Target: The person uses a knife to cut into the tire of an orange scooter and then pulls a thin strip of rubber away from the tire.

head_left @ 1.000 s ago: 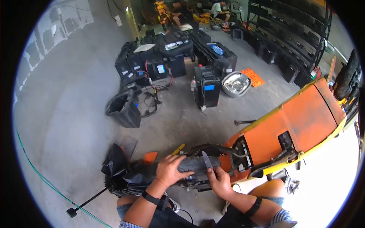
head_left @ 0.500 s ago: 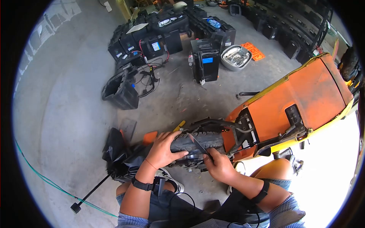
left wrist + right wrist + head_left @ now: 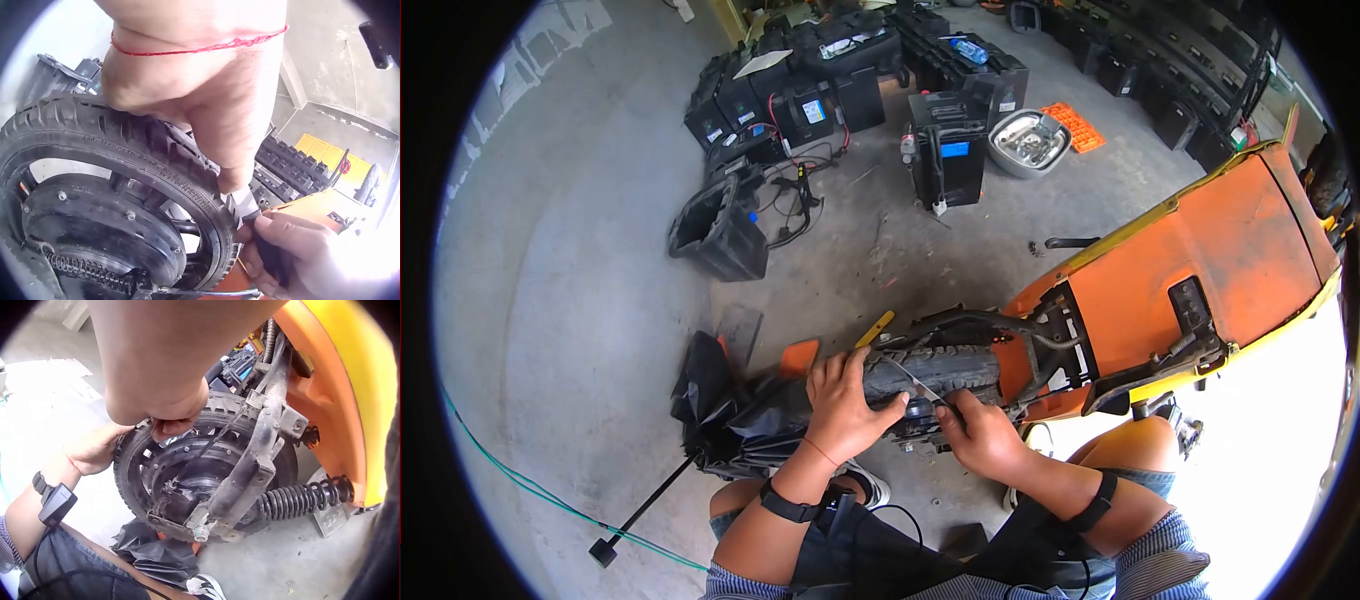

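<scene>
A black tyre (image 3: 965,368) is mounted on the spoked hub wheel of an overturned orange and yellow vehicle (image 3: 1230,230). My left hand (image 3: 837,405) grips the tyre from above, fingers over the tread and thumb stretched along the near side. In my right hand (image 3: 985,437) is a knife, its black handle (image 3: 272,253) held between thumb and curled fingers. The short, pale knife blade (image 3: 242,205) points toward the left hand and meets the tyre's edge, close to the left thumb tip. In the right wrist view, my wrist and forearm hide most of the knife.
A spring shock absorber (image 3: 303,500) and a metal swingarm (image 3: 250,469) flank the wheel. Black plastic sheeting (image 3: 700,385) lies to the left. Beyond are a yellow-handled tool (image 3: 874,328), an open black bin (image 3: 720,235), black battery cases (image 3: 950,165) and a metal basin (image 3: 1030,145).
The knife blade has tipped from upright above the tyre down to its near edge, toward the left thumb. My left hand stays on the tyre. The head view has tilted downward.
</scene>
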Demonstrator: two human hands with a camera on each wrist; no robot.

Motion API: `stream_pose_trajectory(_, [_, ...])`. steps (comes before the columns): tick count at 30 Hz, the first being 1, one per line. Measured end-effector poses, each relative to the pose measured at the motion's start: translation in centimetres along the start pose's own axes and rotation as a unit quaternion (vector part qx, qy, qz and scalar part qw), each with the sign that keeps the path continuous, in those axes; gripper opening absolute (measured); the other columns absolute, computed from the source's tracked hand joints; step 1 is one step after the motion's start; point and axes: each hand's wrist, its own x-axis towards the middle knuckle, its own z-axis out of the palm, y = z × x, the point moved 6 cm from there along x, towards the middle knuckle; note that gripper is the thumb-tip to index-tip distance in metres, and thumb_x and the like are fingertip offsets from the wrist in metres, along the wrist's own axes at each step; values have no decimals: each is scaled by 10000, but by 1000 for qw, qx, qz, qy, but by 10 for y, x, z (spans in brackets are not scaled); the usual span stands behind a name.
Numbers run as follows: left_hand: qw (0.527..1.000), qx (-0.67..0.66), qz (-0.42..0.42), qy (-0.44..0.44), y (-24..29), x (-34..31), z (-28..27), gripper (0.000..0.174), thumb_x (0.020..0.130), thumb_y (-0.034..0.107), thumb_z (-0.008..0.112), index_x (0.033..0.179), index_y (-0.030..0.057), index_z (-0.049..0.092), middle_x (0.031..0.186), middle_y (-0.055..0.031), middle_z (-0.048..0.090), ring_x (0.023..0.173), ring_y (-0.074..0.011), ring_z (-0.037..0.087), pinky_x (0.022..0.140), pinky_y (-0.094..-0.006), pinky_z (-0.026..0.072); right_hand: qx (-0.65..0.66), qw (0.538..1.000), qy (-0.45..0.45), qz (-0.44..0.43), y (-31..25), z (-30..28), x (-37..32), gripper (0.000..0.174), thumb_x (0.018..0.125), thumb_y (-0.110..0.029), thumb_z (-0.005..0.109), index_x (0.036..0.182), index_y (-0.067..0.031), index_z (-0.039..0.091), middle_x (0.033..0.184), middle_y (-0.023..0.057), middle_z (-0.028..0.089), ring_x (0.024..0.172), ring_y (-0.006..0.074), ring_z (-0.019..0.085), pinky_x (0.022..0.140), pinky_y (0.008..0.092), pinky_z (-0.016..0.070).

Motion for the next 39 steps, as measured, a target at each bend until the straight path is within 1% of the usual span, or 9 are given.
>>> stream_pose_trajectory(3, [1000,4,15,18,1,0,1,831,762,457,803,1374,-9,489,1300,-206,517,1249,-421,416,1099,-541,293,-13,1000,2,-5,2,1,0,239,987,-235,601,1025,-4,551,650,245,636,655,462,658,587,540,517])
stream_pose_trajectory(16, [999,-3,22,31,2,0,-1,795,749,432,812,1341,-6,515,1264,-200,541,1225,-412,434,1081,-525,321,-25,1000,4,-11,1,4,-3,210,985,-205,600,985,-8,528,634,251,623,637,467,650,571,546,516])
stream_pose_trajectory(18, [1000,5,14,17,2,0,-1,797,770,434,800,1383,21,503,1303,-229,537,1245,-425,447,1083,-523,325,-25,1000,10,-16,1,4,-3,210,985,-204,600,983,-7,525,630,251,620,632,467,649,567,546,515])
stream_pose_trajectory(23, [999,13,24,22,2,0,0,807,769,445,798,1385,18,499,1309,-235,532,1243,-429,447,1084,-524,325,-44,999,14,-28,3,6,-4,222,989,-214,592,970,-5,516,616,245,618,602,455,646,547,543,516])
stream_pose_trajectory(25, [999,15,26,24,2,0,-1,818,768,450,798,1389,14,492,1311,-242,529,1243,-432,447,1086,-525,324,-102,994,5,-25,5,9,-4,240,996,-234,580,947,-9,510,604,236,619,573,439,646,535,537,521])
stream_pose_trajectory(28, [1000,7,15,24,1,2,-1,874,768,486,795,1407,-9,462,1300,-264,522,1244,-435,444,1091,-526,319,-107,994,-1,-16,5,9,-5,236,1009,-205,566,928,3,491,586,242,592,565,457,626,519,543,490])
stream_pose_trajectory(31, [999,24,-4,20,-5,-1,1,971,764,568,782,1430,-42,426,1272,-285,519,1230,-443,448,1089,-527,320,-132,991,-3,-12,2,10,-9,252,1003,-220,573,914,2,495,567,239,591,536,446,627,491,537,498])
stream_pose_trajectory(38, [997,67,32,36,-8,1,0,910,753,597,783,1338,-42,505,1224,-270,532,1198,-441,463,1069,-531,332,-183,983,-6,7,2,14,-12,252,997,-226,565,926,2,486,586,226,621,534,427,645,494,524,523])
stream_pose_trajectory(39, [999,46,13,3,-10,1,2,909,749,598,785,1331,-41,504,1237,-267,523,1211,-449,445,1079,-537,322,-190,982,-5,-2,1,15,-9,249,995,-222,564,927,4,484,594,228,626,542,427,649,502,520,528])
